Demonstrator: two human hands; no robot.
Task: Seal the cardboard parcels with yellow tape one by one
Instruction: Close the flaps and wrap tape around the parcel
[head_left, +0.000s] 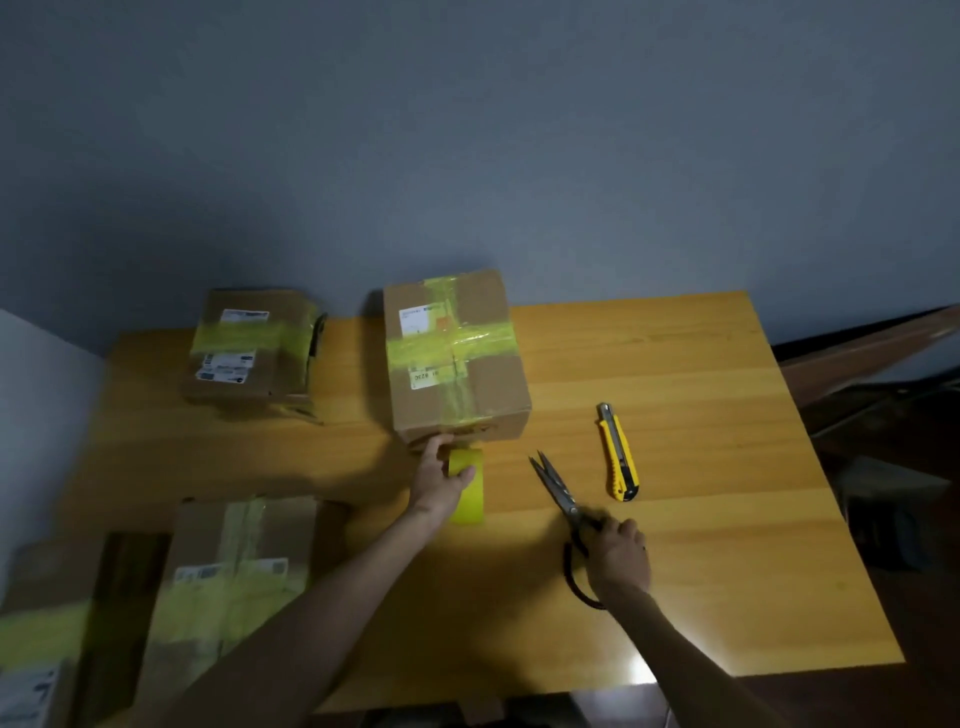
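The centre brown parcel (483, 400) bears a yellow tape cross (457, 344) and white labels (414, 318); the tape roll (468, 488) is yellow. To its right, the knife (618, 452) is yellow and black, the scissors (561, 493) grey with black handles.

Grey wall (519, 130), wooden table (701, 545) (dim light)

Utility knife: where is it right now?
In the head view the yellow utility knife lies on the table, right of centre, just right of the scissors that the right hand grips.

yellow utility knife (618, 452) lying on wooden table (701, 364) | grey wall (467, 130) behind
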